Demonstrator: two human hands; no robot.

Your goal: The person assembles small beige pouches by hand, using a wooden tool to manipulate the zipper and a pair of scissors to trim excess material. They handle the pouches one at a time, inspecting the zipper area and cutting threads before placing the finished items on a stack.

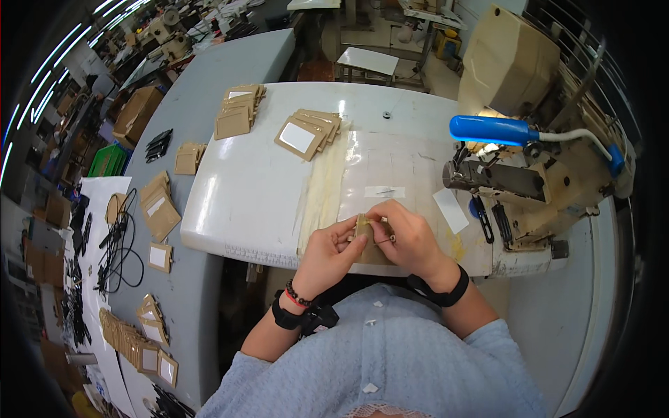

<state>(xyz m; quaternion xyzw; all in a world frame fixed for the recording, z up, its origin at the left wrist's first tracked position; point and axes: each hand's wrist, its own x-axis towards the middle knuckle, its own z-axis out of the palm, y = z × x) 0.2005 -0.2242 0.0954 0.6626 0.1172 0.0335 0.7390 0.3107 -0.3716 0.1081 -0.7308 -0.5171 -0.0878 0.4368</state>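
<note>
At the front edge of a white sewing desk (pixel 244 202), the left hand (pixel 327 254) and right hand (pixel 411 240) both pinch one small tan card-like piece (pixel 365 233), while stacks of tan window-fronted pieces (pixel 306 132) lie well apart behind, seemingly unworked.

The sewing machine (pixel 529 174) sits at the right end of the worktop (pixel 251 188), its lamp (pixel 493 129) over the needle side. Both hands, the left hand (pixel 327 254) and right hand (pixel 408 240), meet at the near edge around a small card piece (pixel 364 230). Behind them lies a fanned stack of window cards (pixel 306 132); another stack (pixel 237 111) lies further left at the far edge. A side table (pixel 174 279) on the left carries more card stacks (pixel 159 205) and cords (pixel 118 244).
</note>
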